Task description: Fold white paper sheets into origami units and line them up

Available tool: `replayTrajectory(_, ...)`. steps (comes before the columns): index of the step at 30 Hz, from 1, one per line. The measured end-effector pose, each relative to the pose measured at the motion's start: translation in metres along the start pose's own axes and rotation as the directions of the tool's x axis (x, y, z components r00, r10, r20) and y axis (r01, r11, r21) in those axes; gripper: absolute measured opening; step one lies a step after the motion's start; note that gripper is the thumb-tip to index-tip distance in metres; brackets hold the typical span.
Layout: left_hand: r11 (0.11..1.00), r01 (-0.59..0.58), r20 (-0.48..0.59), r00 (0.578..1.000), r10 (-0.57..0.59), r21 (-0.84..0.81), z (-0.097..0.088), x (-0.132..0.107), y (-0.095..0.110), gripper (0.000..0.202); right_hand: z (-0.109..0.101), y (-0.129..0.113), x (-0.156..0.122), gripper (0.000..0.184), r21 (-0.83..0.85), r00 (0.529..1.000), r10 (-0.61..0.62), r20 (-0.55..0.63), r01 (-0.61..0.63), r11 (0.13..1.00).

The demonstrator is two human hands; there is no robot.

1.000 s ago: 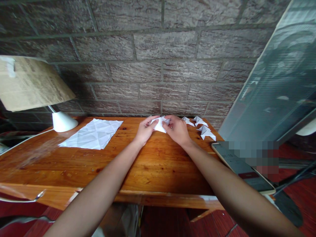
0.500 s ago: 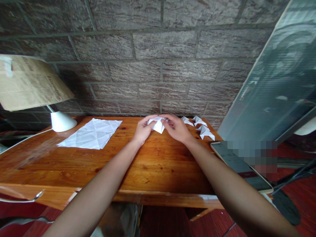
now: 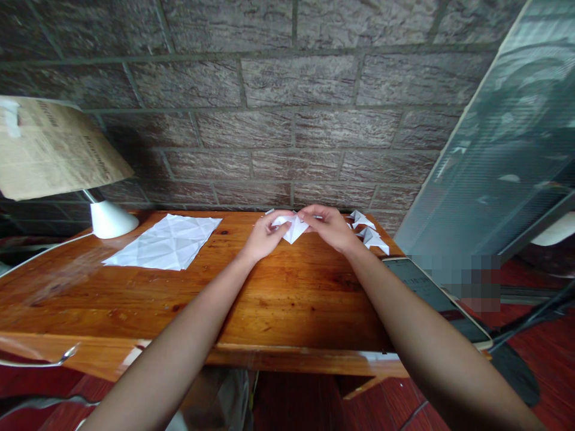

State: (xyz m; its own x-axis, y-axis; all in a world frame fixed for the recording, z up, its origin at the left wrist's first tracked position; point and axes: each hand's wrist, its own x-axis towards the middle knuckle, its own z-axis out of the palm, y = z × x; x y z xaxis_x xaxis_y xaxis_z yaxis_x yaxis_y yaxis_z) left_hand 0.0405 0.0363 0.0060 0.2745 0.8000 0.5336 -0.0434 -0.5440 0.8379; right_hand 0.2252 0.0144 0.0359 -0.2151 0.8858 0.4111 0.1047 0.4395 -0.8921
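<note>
Between my two hands is a folded piece of white paper (image 3: 294,230), a small origami shape with a point facing down toward me. My left hand (image 3: 266,234) is closed on its left side, thumb on the front face. The fingers of my right hand (image 3: 327,226) pinch its upper right edge. Just right of my right hand lie folded white paper pieces (image 3: 374,238) of a similar look, partly hidden by that hand. Off to the left, a creased white paper sheet (image 3: 168,242) lies flat on the wooden desk (image 3: 287,305).
A white-based lamp (image 3: 110,220) with a newspaper-print shade stands at the left. A tablet (image 3: 442,305) with a lit screen lies at the desk's right edge. The brick wall (image 3: 278,131) rises right behind the desk, and a translucent panel (image 3: 489,137) leans at the right.
My right hand has shifted slightly right and its grip on the folded paper now sits at the upper edge. More of the paper's front shows, and one folded piece is now covered by the hand.
</note>
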Motion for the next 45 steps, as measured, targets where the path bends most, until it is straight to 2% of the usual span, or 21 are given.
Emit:
replayTrajectory(3, 0.999, -0.028, 0.003, 1.0, 0.028, 0.046, 0.001, -0.001, 0.001, 0.037, 0.0, 0.0, 0.0, 0.034, 0.03, 0.999, 0.004, -0.034, -0.003, 1.0)
replayTrajectory(8, 0.923, -0.107, -0.058, 0.989, 0.138, 0.369, -0.003, -0.003, 0.002, 0.036, 0.007, 0.001, -0.001, 0.031, -0.087, 0.999, -0.046, -0.029, 0.043, 0.995)
replayTrajectory(13, 0.85, -0.088, -0.05, 0.99, 0.132, 0.519, -0.006, -0.003, 0.002, 0.042, 0.013, 0.006, -0.003, 0.029, -0.131, 0.999, -0.048, 0.004, 0.048, 0.99)
replayTrajectory(20, 0.873, -0.103, -0.005, 0.993, 0.12, 0.476, -0.009, -0.003, 0.0, 0.045, 0.01, 0.007, 0.0, 0.029, -0.121, 0.998, -0.051, -0.027, 0.047, 0.992)
replayTrajectory(25, 0.913, -0.129, -0.012, 0.989, 0.145, 0.388, -0.006, -0.004, 0.009, 0.029, 0.007, 0.006, 0.0, 0.03, -0.113, 0.999, -0.047, -0.026, 0.044, 0.993)
replayTrajectory(28, 0.953, -0.108, -0.054, 0.99, 0.128, 0.282, -0.005, -0.004, 0.01, 0.022, 0.006, 0.006, 0.0, 0.031, -0.119, 0.998, -0.056, -0.016, 0.054, 0.991)
replayTrajectory(31, 0.965, -0.075, -0.031, 0.996, 0.086, 0.251, -0.006, -0.002, 0.006, 0.021, 0.005, 0.008, 0.0, 0.031, -0.116, 0.998, -0.057, -0.024, 0.053, 0.992)
replayTrajectory(35, 0.936, -0.107, 0.048, 0.994, 0.096, 0.337, -0.009, -0.002, 0.002, 0.018, 0.007, 0.009, 0.0, 0.029, -0.088, 0.998, -0.045, -0.041, 0.041, 0.995)
replayTrajectory(39, 0.848, -0.151, 0.07, 0.988, 0.134, 0.508, -0.011, -0.003, 0.007, 0.013, 0.009, 0.009, -0.001, 0.03, -0.054, 0.999, -0.046, -0.002, 0.046, 0.997)
replayTrajectory(42, 0.803, -0.163, 0.098, 0.987, 0.131, 0.573, -0.014, -0.003, 0.011, 0.013, 0.01, 0.009, -0.002, 0.03, -0.103, 0.996, -0.071, 0.045, 0.075, 0.992)
replayTrajectory(45, 0.796, -0.179, 0.13, 0.983, 0.128, 0.578, -0.018, -0.003, 0.011, 0.011, 0.011, 0.01, -0.003, 0.029, -0.181, 0.993, -0.097, 0.07, 0.108, 0.978)
